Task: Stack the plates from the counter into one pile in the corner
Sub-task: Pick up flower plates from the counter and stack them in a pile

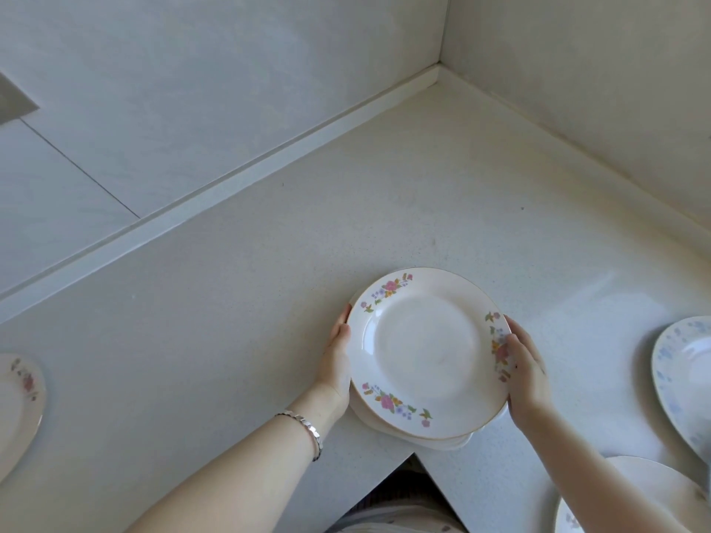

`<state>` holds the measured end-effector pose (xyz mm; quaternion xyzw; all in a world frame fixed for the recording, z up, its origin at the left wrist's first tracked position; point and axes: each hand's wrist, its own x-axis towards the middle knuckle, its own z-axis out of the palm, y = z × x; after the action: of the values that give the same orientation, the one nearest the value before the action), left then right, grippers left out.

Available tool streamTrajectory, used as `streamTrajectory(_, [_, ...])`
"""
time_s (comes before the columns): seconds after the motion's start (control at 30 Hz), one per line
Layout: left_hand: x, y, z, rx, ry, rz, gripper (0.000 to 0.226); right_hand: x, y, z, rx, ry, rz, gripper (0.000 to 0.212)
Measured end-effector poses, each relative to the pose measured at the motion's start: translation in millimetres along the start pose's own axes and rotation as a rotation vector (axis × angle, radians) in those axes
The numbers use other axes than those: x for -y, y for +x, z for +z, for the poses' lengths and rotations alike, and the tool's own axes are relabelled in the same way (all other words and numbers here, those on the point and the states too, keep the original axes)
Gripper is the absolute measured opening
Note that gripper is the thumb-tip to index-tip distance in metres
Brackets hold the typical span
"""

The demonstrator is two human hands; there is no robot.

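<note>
The round cream plate with pink flower prints (427, 352) looks like glazed ceramic — smooth and glossy, with a thin gold line on its rim. The pale speckled stone-like table (269, 271) is smooth with a soft shine. The silver link bracelet (306, 428) is bright metal — polished.

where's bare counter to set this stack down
The widest bare patch is the counter running to the corner between the two walls, beyond the stack. Left of the left hand is clear up to the pink-flowered plate. The right edge is crowded: blue-patterned plate, more plates.
</note>
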<state>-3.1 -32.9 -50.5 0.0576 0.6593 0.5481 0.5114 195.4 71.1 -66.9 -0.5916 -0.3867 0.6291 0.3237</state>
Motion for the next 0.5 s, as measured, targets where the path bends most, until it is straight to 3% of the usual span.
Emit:
streamTrajectory(0.07, [-4.0, 4.0, -4.2, 0.007, 0.029, -0.012, 0.042, 11.4, 0.2, 0.6, -0.004, -0.089, 0.019, 0.033])
streamTrajectory(0.13, [-12.8, 7.3, -10.2, 0.002, 0.123, -0.005, 0.041, 24.3, 2.0, 2.5, -0.014, -0.337, -0.012, 0.034])
streamTrajectory(0.23, [-23.1, 9.6, -29.7, -0.109, 0.267, 0.052, 0.036, 41.9, 1.3, 13.1, -0.007, -0.925, -0.219, 0.035])
streamTrajectory(0.3, [-26.7, 9.5, -52.4, -0.225, 0.291, 0.089, 0.026, 52.5, -5.3, 30.4, 0.071, -1.098, -0.396, 0.038])
streamTrajectory(0.37, [-28.8, 4.0, -80.1, -0.295, 0.271, 0.099, 0.032, 64.5, -16.6, 56.1, 0.264, -1.202, -0.494, 0.032])
streamTrajectory(0.5, [-26.0, -32.1, -146.9, -0.391, 0.322, 0.152, 0.034, 77.5, -58.5, 123.6, 0.881, -1.406, -0.350, 0.033])
